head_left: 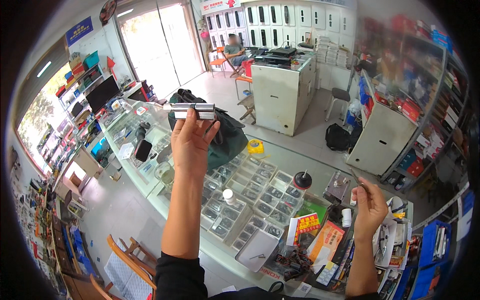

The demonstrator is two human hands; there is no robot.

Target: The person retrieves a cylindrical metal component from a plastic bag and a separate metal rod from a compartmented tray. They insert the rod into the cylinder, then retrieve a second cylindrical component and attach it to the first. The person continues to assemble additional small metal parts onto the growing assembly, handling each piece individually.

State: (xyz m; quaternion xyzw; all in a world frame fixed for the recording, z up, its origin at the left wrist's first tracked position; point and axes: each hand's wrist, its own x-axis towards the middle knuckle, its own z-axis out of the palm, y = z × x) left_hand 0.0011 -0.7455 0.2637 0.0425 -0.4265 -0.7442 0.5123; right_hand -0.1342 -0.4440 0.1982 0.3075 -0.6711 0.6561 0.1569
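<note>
My left hand (192, 137) is raised over the glass counter and grips a silver metal lock cylinder (192, 110), lying crosswise with a narrower tip at its left end. Behind it sits a dark green bag (227, 145) with black handles. My right hand (369, 207), farther right and lower, pinches thin pointed metal tweezers (359, 177) that tilt up and left. Below that hand a small white bottle (346, 218) stands on the counter. The two hands are well apart.
Compartment trays (267, 187) of dark key fobs fill the glass counter (285, 154). Around them are a white bottle (228, 196), a yellow tape measure (255, 146), a black round-based stand (302, 180) and a white tray (256, 250). A wooden chair (131, 260) stands lower left. Farther back a person (233, 51) sits.
</note>
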